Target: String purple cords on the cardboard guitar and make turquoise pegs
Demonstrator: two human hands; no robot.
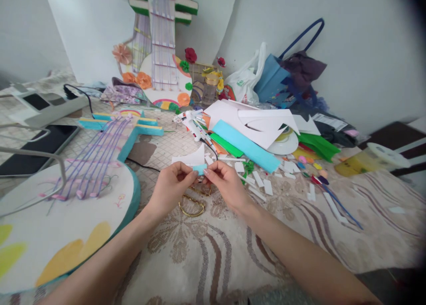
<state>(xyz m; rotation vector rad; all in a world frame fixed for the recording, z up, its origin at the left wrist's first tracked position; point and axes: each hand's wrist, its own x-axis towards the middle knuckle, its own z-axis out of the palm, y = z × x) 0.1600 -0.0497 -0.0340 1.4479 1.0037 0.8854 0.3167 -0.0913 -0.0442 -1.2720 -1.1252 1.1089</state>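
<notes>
My left hand (172, 183) and my right hand (224, 183) meet over the patterned cloth, both pinching a small light-blue paper piece (199, 169) between thumb and fingertips. Just behind the piece lies a white paper scrap (191, 158). Beneath my hands rest gold-handled scissors (192, 205). A large craft guitar (83, 181) with a white body, teal edge and purple strings lies to the left of my left forearm.
A heap of white, teal and green paper sheets (253, 132), cut white strips (262, 183), a glue gun (196, 127), a tape roll (288, 138) and bags (279, 79) fill the back right. A second guitar (159, 52) leans on the wall. A power strip (46, 105) and tablet (36, 147) lie left.
</notes>
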